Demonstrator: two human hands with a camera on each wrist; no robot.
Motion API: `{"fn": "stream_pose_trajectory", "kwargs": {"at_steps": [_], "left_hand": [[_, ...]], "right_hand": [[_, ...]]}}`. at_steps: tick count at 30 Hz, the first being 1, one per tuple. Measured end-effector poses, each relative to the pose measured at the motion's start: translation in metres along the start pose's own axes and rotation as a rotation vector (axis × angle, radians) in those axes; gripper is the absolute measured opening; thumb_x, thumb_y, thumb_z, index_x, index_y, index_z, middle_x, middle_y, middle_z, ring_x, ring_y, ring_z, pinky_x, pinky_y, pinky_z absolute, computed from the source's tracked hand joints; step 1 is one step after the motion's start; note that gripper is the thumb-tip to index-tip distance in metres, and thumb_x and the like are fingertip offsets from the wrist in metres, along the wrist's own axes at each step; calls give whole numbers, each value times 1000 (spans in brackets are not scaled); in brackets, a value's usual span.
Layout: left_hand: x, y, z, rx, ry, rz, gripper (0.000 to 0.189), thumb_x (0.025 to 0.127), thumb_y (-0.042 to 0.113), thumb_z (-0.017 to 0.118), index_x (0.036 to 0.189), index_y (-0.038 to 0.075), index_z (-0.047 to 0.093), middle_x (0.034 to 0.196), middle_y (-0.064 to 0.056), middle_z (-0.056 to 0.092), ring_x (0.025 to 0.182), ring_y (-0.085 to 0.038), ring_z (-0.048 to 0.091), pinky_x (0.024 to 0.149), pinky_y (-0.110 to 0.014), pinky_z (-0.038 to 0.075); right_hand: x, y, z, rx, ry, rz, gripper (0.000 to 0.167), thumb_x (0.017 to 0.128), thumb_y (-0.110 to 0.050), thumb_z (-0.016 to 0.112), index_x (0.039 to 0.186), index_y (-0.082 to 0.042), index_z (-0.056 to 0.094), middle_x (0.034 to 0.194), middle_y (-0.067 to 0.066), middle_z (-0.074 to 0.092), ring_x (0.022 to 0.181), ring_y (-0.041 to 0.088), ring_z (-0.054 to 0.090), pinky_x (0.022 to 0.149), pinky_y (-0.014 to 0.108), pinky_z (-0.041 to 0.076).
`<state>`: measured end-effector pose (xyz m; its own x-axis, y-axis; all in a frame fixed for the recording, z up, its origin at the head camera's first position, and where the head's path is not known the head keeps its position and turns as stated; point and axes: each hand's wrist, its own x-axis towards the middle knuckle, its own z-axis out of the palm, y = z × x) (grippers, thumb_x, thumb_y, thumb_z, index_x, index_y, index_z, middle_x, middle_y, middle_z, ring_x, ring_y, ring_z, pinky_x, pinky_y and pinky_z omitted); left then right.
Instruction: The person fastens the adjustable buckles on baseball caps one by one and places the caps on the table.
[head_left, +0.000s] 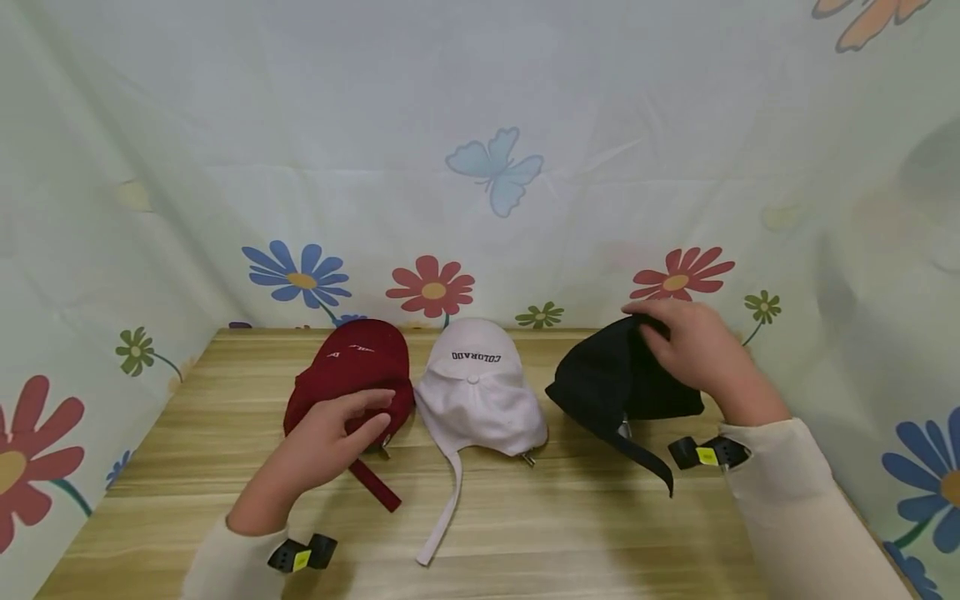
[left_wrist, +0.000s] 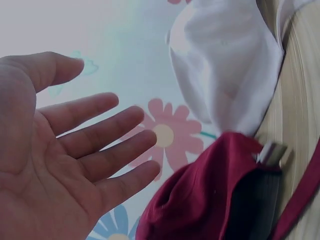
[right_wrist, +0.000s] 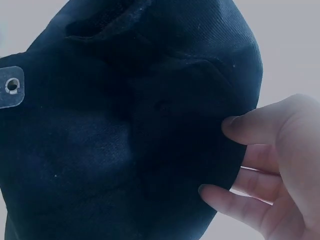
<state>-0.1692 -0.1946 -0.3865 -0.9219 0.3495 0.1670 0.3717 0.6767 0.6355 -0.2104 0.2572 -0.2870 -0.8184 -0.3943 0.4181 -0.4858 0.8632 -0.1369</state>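
My right hand (head_left: pixel 693 346) pinches a black cap (head_left: pixel 600 375) at its upper edge, with the cap tilted and its strap hanging down toward me. The right wrist view shows my thumb on the near face of the black cloth (right_wrist: pixel 125 150) and some fingers behind it. My left hand (head_left: pixel 322 442), fingers spread and slightly bent, is over a dark red cap (head_left: pixel 367 350) and holds nothing. In the left wrist view, its palm (left_wrist: pixel 55 165) faces the camera beside the red cap (left_wrist: pixel 200 195). Between the hands sits a white cap (head_left: pixel 480 400) lettered COLORADO.
A wood-grain table (head_left: pixel 525 533) carries the caps. The white cap's strap (head_left: pixel 446 517) and the red cap's strap (head_left: pixel 378 487) trail toward the near side. Behind the table hangs a pale curtain (head_left: pixel 360 167) printed with flowers and a butterfly.
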Motion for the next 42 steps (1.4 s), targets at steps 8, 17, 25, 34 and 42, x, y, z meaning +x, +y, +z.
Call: {"fn": "stream_pose_trajectory", "kwargs": {"at_steps": [8,17,25,34,42], "left_hand": [[3,11,7,-51,-44,-14,39,95,31,62,131,15,60,128,-4,64,108,-22,64,88,-38,57],[5,16,22,-39,60,23,34,95,31,61,125,14,64,118,-3,69,101,-16,66,85,-35,57],[15,36,38,-121,106,53,32,95,34,61,119,15,68,114,1,70,98,-14,66,82,-32,58],[35,73,55,-536,-118,212,40,101,33,49,129,5,59,124,-14,64,114,-28,60,96,-33,53],[41,91,65,-924,-219,246,89,90,61,52,154,12,13,157,-11,21,136,-31,36,109,-47,41]], "right_hand": [[12,-17,-18,11,107,-68,31,88,-1,64,119,-7,67,111,17,70,94,34,66,82,52,53],[26,-37,-33,8,132,-97,31,92,-3,61,122,-7,65,116,15,69,101,33,66,86,50,52],[37,-58,-35,21,132,-94,30,92,-6,62,122,-7,65,118,13,69,109,31,64,94,49,51],[55,-89,-29,58,202,-185,28,91,-11,65,118,-8,68,110,10,71,100,27,67,88,44,54],[63,-112,-24,74,197,-220,28,91,-14,66,118,-9,68,108,10,72,98,25,68,88,42,55]]}}
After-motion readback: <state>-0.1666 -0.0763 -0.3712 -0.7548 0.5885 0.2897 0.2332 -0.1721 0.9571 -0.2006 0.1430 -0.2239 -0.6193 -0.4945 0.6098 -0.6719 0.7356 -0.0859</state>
